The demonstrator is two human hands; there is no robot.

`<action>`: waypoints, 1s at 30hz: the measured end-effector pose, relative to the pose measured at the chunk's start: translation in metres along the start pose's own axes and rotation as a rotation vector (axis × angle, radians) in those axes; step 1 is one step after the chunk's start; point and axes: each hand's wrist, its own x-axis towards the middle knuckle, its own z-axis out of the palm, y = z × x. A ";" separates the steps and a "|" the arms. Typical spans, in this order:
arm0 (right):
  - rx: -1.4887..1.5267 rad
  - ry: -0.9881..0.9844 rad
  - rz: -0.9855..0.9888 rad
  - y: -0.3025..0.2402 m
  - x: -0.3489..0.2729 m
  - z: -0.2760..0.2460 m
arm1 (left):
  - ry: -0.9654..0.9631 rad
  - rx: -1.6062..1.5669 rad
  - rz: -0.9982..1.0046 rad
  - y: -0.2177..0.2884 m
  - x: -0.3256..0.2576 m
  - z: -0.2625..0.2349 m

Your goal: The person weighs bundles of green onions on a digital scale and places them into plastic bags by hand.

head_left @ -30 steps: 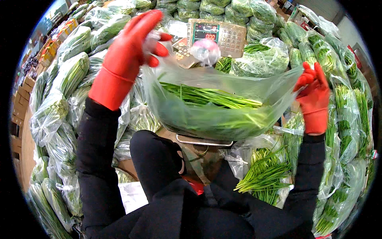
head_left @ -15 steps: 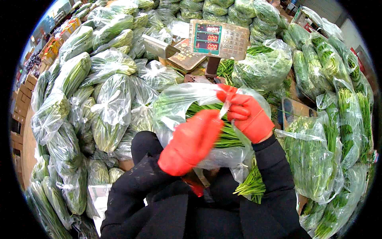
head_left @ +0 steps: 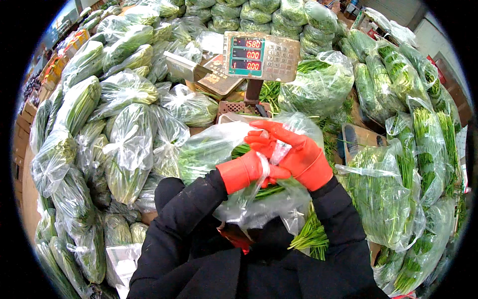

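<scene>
Both my hands wear red rubber gloves over black sleeves. A clear plastic bag (head_left: 214,149) filled with long green chives lies in front of my chest. My left hand (head_left: 249,169) and my right hand (head_left: 294,152) meet at the bag's gathered mouth, each gripping a twisted strip of the plastic. The bag's body bulges out to the left of my hands and hangs down below them. A digital weighing scale (head_left: 261,56) with a lit display stands on a post just beyond the bag.
Many tied clear bags of green vegetables (head_left: 124,144) are piled on the left, at the back and on the right (head_left: 393,199). Loose chives (head_left: 311,234) lie below my right forearm. A metal scale pan (head_left: 181,67) sits left of the display.
A second ago my hands were wide apart holding the bag open; they came together at the bag's mouth, gathered it, and now grip twisted plastic closer to each other.
</scene>
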 end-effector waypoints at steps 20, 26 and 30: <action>-0.320 0.340 -0.425 0.021 0.009 -0.054 | -0.060 -0.531 0.319 -0.009 -0.008 -0.016; -0.859 0.421 -0.480 0.041 -0.007 -0.051 | -0.150 -0.806 0.256 -0.027 0.002 -0.020; -0.547 0.380 -0.513 0.050 -0.014 -0.041 | 0.323 -1.115 0.450 -0.035 0.028 -0.061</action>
